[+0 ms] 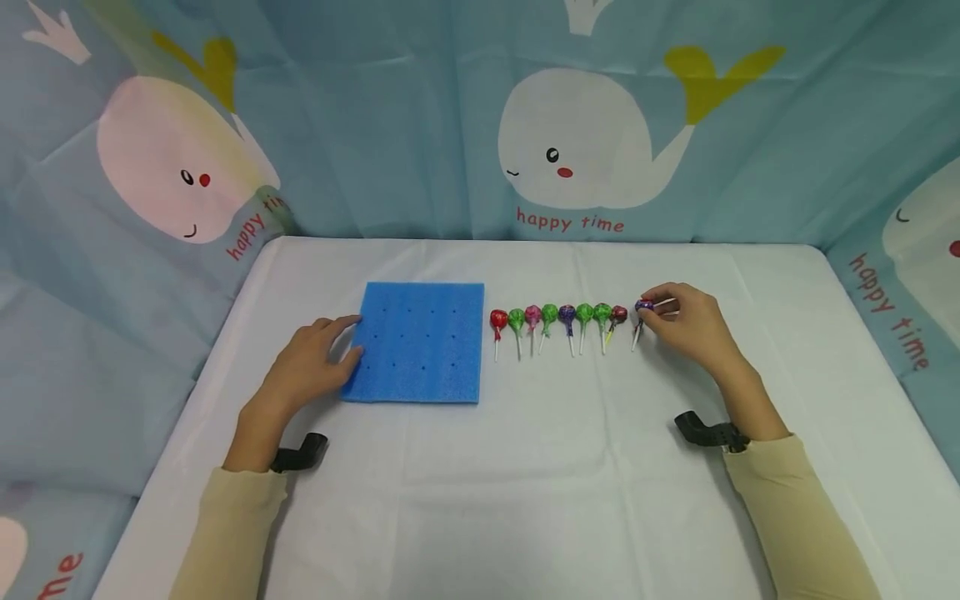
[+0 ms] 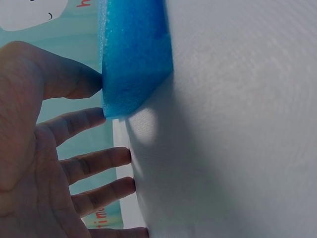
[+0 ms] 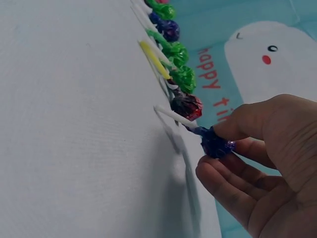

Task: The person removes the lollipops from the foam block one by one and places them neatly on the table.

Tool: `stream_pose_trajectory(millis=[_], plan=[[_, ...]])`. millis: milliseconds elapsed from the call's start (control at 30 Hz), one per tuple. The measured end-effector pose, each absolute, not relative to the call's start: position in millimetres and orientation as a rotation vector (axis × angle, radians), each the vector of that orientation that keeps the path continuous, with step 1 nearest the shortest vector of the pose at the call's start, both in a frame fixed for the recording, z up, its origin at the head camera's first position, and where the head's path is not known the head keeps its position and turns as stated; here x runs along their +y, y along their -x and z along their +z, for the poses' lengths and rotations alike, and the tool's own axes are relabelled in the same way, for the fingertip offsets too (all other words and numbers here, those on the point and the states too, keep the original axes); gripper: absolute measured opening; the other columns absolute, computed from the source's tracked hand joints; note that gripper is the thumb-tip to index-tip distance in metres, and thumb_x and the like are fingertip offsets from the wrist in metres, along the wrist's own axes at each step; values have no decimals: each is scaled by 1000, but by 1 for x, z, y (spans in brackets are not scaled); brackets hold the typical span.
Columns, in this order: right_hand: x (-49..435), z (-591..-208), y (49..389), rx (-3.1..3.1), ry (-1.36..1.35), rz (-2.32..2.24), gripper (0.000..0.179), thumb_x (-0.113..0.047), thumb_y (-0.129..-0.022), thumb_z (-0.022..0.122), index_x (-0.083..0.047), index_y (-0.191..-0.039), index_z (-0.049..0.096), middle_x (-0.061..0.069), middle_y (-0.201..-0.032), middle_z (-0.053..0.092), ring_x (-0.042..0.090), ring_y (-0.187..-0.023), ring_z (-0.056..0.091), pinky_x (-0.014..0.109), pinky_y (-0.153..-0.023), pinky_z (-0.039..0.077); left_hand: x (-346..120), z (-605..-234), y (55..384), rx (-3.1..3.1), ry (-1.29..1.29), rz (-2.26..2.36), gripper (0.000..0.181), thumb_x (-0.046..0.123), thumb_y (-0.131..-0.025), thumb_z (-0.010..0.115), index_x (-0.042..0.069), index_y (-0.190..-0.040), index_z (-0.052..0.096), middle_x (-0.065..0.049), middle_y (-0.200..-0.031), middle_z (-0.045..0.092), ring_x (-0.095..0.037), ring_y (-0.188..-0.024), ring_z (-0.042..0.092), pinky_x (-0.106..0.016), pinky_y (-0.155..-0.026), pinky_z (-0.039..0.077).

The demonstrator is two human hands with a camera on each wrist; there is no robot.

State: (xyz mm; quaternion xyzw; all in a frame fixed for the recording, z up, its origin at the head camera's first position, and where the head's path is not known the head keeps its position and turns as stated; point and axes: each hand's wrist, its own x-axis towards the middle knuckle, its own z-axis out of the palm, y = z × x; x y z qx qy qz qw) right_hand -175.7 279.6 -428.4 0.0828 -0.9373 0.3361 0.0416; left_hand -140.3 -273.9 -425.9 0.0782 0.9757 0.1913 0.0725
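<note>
My right hand (image 1: 686,323) pinches a purple-wrapped lollipop (image 3: 217,145) by its candy head between thumb and fingers, with the white stick pointing away from the palm. It is at the right end of a row of lollipops. Beside it lies a dark red lollipop (image 1: 618,314) with a yellow stick. My left hand (image 1: 303,367) touches the left edge of a blue foam board (image 1: 420,342) dotted with small holes. In the left wrist view its thumb and index fingertip meet the foam's corner (image 2: 133,74), and the other fingers are spread straight over the white cloth.
Left of the dark red lollipop, the row holds several green lollipops (image 1: 584,313), another purple one (image 1: 566,315), a pink one (image 1: 532,314) and a red one (image 1: 498,320). A white cloth (image 1: 510,500) covers the table. Behind hangs a blue whale-print curtain (image 1: 420,125).
</note>
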Motion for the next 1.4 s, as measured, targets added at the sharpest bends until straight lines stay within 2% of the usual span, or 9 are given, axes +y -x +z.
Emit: stream_pose_trajectory(millis=[100,200,300,367,733,967,1400], plan=[[280,-428,176,-2885,-266,1042,28,-16,-99,73,1,-121,72,25,-121,73,43,-105,76,12,-75,50,-274,-426,138,2946,-228,578,57,30,-105,58,8,-157,48,-31,-149,55,-57,-136,50,-76,-109,44],[280,-431,173,-2922,-261,1051,30,-17,-100,72,1,-123,72,26,-123,72,44,-106,76,33,-82,63,-274,-428,137,2933,-222,569,58,30,-105,58,8,-157,48,-31,-150,55,-56,-137,50,-76,-109,44],[279,-432,170,-2933,-260,1049,30,-16,-100,71,2,-124,72,27,-124,71,45,-106,75,56,-87,63,-272,-427,137,2920,-220,568,59,31,-105,57,9,-158,47,-31,-152,53,-56,-139,49,-76,-110,43],[279,-433,171,-2917,-280,1042,29,-14,-100,70,2,-124,71,27,-123,70,46,-105,75,61,-89,61,-272,-426,137,2924,-215,573,59,32,-105,57,9,-158,47,-31,-152,53,-55,-139,49,-76,-111,43],[277,-436,178,-2887,-335,1005,27,-9,-99,70,3,-123,72,27,-120,71,43,-99,76,60,-87,61,-272,-423,139,2935,-225,567,58,31,-105,57,9,-158,48,-33,-153,52,-57,-139,48,-76,-111,42],[276,-436,177,-2924,-316,1025,29,-12,-100,68,3,-125,71,27,-123,70,45,-104,75,61,-92,60,-271,-423,140,2927,-235,566,58,32,-106,57,9,-158,47,-32,-153,52,-56,-139,48,-76,-111,42],[275,-437,177,-2924,-350,976,29,-12,-102,68,3,-126,70,27,-119,70,43,-102,73,61,-91,58,-271,-424,140,2924,-220,562,59,32,-106,57,9,-159,46,-32,-153,52,-56,-139,48,-77,-111,42]])
